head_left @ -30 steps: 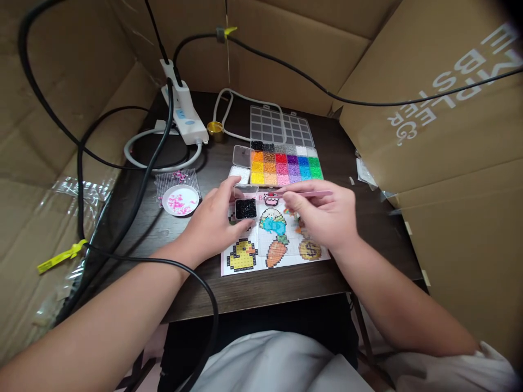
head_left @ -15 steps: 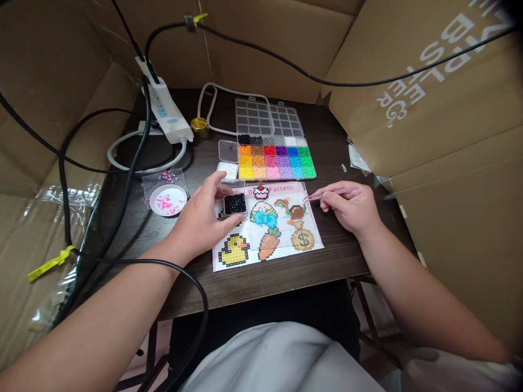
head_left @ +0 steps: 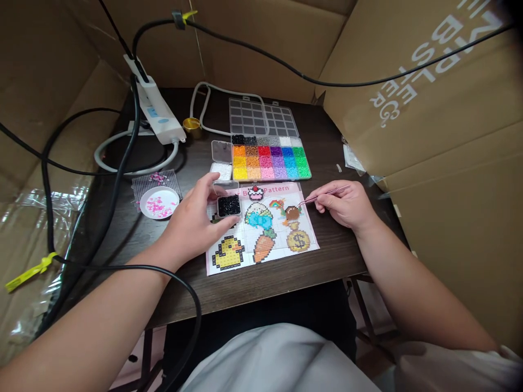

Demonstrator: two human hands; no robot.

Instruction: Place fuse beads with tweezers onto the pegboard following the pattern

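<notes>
My left hand (head_left: 200, 215) is closed round a small clear box of black beads (head_left: 229, 206), thumb at its near side and fingers at its far side; its lid stands open. Beneath lies a printed bead pattern sheet (head_left: 261, 258) with a chick, a carrot, a money bag, a cupcake and other designs. Pink tweezers (head_left: 333, 190) are pinched in my right hand (head_left: 343, 204), their tips by the brown duck-like design (head_left: 292, 212) at the sheet's right. Whether the tips hold a bead is too small to tell.
An open compartment case (head_left: 272, 158) of coloured beads stands behind the sheet, beside a small box of white beads (head_left: 221, 171). At left are a white dish (head_left: 159, 202) of pink beads on a pegboard (head_left: 137, 182), a power strip (head_left: 157, 109), a gold cup (head_left: 192, 126) and black cables (head_left: 133, 130).
The whole view has shifted slightly, so things sit a little further left. The tweezer tips have moved slightly toward the duck-like design. Both hands keep their hold.
</notes>
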